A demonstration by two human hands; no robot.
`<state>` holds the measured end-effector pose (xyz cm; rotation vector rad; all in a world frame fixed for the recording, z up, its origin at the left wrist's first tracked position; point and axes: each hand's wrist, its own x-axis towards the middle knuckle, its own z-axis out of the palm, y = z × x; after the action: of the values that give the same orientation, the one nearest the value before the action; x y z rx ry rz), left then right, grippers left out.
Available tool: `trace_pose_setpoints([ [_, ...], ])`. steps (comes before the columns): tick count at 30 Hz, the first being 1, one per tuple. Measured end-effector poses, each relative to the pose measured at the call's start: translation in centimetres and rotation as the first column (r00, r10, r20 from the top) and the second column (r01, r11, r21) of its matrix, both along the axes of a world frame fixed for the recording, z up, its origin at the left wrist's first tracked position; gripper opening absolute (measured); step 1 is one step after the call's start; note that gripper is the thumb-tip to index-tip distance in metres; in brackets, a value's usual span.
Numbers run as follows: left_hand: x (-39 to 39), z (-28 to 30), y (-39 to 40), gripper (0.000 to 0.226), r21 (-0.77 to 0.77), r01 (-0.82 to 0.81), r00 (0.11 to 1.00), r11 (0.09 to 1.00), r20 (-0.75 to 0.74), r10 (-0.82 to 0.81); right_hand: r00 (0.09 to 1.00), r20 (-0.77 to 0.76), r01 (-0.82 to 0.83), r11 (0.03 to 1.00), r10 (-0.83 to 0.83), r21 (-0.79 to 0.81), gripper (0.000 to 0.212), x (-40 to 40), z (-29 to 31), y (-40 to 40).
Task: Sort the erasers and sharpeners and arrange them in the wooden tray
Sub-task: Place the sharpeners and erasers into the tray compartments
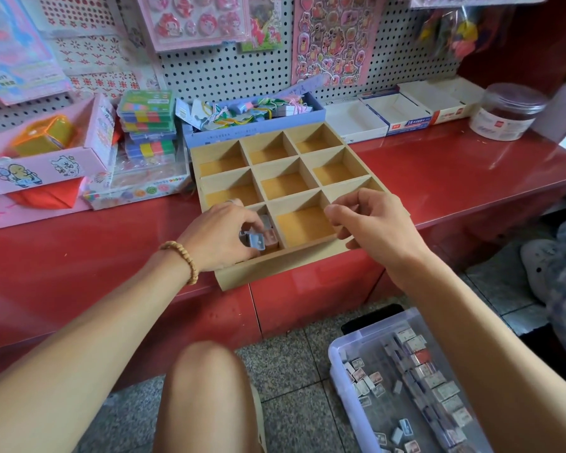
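Note:
A wooden tray [276,269] with nine compartments sits at the front edge of the red shelf. My left hand [219,233] is over the near left compartment and pinches a small blue sharpener [254,240]; a few more sharpeners [270,235] lie in that compartment. The other compartments hold nothing. My right hand [370,220] hovers over the near right compartment with fingers loosely curled and nothing visible in it. On the floor at lower right, a clear plastic bin [337,354] holds several erasers and sharpeners [432,380].
Behind the tray stands a blue box [252,129] of small items. Stacked stationery boxes [147,125] and pink boxes [46,171] crowd the shelf at left. White cartons [392,109] and a clear jar [507,109] stand at the back right. My knee [209,387] is below.

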<state>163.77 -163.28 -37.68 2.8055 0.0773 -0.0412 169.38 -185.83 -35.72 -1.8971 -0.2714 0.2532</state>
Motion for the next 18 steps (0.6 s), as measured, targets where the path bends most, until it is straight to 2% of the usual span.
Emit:
trace_pose_setpoints([
  [4, 0.17, -0.73, 0.08, 0.023, 0.034, 0.020, 0.999, 0.999, 0.030, -0.021, 0.996, 0.070, -0.041, 0.995, 0.047, -0.096, 0.011, 0.38, 0.20, -0.02],
  [10, -0.08, -0.52, 0.67, 0.027, 0.002, 0.036, 0.996, 0.999, 0.078, -0.036, 0.993, 0.096, -0.063, 0.990, 0.075, -0.126, 0.010, 0.21, -0.31, 0.14],
  [15, 0.20, -0.62, 0.60, 0.013, 0.034, 0.052, 0.998, 0.998, 0.028, -0.053, 0.991, 0.099, -0.077, 0.988, 0.091, -0.136, 0.010, 0.04, -0.59, 0.19],
  [18, 0.41, -0.54, 0.62, 0.016, 0.047, 0.056, 0.998, 0.997, 0.018, -0.057, 0.989, 0.111, -0.082, 0.988, 0.097, -0.133, 0.009, -0.10, -0.64, 0.05],
])
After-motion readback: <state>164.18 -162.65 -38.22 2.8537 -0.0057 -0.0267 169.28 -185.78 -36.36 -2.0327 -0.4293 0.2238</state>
